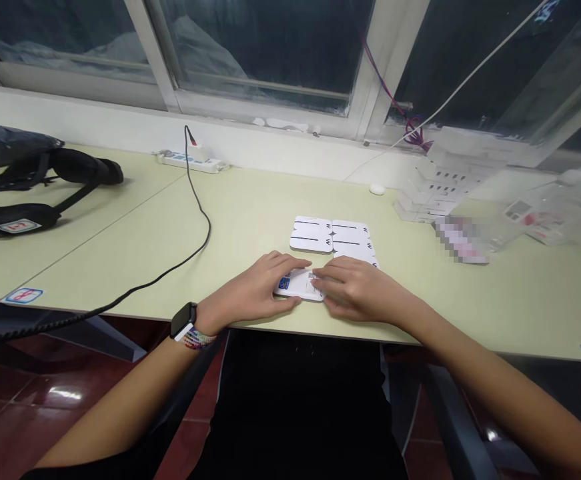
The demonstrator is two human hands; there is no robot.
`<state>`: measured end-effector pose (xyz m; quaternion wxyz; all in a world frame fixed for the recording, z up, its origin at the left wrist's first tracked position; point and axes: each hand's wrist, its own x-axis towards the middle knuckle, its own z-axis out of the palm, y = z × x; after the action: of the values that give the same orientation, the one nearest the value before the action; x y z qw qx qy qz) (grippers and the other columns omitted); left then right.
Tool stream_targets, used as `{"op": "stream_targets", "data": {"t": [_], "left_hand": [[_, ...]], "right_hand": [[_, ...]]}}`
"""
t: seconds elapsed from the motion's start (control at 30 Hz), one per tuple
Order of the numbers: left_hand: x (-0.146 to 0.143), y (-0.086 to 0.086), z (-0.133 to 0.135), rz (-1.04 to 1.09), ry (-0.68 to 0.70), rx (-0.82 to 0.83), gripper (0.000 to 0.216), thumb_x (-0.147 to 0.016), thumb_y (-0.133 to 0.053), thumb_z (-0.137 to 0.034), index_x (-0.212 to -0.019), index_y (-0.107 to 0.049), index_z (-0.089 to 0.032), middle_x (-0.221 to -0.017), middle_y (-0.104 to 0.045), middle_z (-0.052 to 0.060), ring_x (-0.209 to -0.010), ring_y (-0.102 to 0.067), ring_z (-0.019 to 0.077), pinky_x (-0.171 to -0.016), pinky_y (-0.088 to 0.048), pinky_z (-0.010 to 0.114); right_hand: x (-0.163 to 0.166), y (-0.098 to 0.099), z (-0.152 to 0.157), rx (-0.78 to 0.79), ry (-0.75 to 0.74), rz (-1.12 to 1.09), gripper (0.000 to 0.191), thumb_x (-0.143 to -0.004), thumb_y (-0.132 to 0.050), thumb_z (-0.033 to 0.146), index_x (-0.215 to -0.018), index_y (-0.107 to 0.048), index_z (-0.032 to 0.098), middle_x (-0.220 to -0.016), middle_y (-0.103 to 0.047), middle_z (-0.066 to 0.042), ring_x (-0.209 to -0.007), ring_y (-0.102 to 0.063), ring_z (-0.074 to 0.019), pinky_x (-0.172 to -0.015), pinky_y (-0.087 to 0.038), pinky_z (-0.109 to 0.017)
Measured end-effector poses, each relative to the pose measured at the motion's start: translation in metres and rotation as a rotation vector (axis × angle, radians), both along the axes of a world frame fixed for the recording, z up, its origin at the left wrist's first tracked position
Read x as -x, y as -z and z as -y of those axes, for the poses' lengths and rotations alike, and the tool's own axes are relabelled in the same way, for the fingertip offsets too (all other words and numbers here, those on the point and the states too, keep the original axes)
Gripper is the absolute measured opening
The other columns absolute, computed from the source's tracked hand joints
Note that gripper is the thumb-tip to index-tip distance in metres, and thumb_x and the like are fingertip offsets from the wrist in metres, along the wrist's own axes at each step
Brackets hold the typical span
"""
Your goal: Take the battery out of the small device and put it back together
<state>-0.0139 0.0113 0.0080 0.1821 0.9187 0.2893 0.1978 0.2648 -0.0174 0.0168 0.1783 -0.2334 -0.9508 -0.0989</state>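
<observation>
Both my hands rest on a small white card box [297, 285] with a blue logo and printed label, lying near the front edge of the pale green table [120, 233]. My left hand [253, 290] curls around the box's left side, fingers pressed on its top. My right hand [357, 288] grips its right end with bent fingers. Just behind lies a flat white die-cut cardboard sheet [330, 237] with black slits, partly hidden by my right hand. A smartwatch and a beaded bracelet sit on my left wrist.
A black cable [190, 240] runs from a white power strip [193, 160] at the wall across the table and off the front edge. A black strapped device [35, 193] lies far left. Stacked white boxes [435, 187] and clear plastic packaging [545, 213] stand at the right, under the window.
</observation>
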Motion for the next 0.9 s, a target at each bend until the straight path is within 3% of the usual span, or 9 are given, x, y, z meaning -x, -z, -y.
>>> {"op": "stream_targets", "data": {"t": [0.2, 0.5, 0.67, 0.9], "left_hand": [[0.0, 0.001, 0.0, -0.01, 0.002, 0.03, 0.065, -0.097, -0.074, -0.035, -0.158, -0.053, -0.027, -0.143, -0.067, 0.009, -0.135, -0.055, 0.0333, -0.112, -0.053, 0.05], [-0.003, -0.003, 0.001, 0.035, -0.006, 0.129, 0.069, -0.087, -0.077, -0.027, -0.152, -0.054, -0.025, -0.147, -0.065, 0.011, -0.138, -0.061, 0.0339, -0.116, -0.052, 0.05], [-0.005, -0.006, 0.002, 0.046, -0.013, 0.164, 0.066, -0.083, -0.075, -0.024, -0.146, -0.056, -0.026, -0.142, -0.067, 0.011, -0.136, -0.062, 0.0351, -0.115, -0.053, 0.052], [-0.006, -0.008, 0.002, 0.036, -0.022, 0.18, 0.064, -0.081, -0.074, -0.022, -0.142, -0.055, -0.025, -0.141, -0.066, 0.012, -0.135, -0.063, 0.0357, -0.113, -0.054, 0.051]], "right_hand": [[0.009, -0.01, 0.004, -0.108, 0.009, 0.25, 0.023, -0.106, -0.054, 0.017, -0.108, -0.075, 0.008, -0.097, -0.077, -0.015, -0.089, -0.069, -0.0269, -0.082, -0.058, -0.043], [0.032, -0.016, 0.012, -0.257, -0.024, 0.483, 0.028, -0.101, -0.048, -0.006, -0.102, -0.072, 0.009, -0.092, -0.077, -0.014, -0.082, -0.071, -0.0237, -0.068, -0.054, -0.036], [0.043, -0.017, 0.018, -0.236, 0.041, 0.489, 0.031, -0.099, -0.044, -0.005, -0.101, -0.071, 0.009, -0.086, -0.076, -0.015, -0.075, -0.07, -0.0254, -0.058, -0.05, -0.035], [0.052, -0.019, 0.022, -0.145, 0.109, 0.486, 0.031, -0.097, -0.043, -0.004, -0.102, -0.069, 0.011, -0.086, -0.075, -0.015, -0.077, -0.069, -0.0254, -0.063, -0.052, -0.036]]}}
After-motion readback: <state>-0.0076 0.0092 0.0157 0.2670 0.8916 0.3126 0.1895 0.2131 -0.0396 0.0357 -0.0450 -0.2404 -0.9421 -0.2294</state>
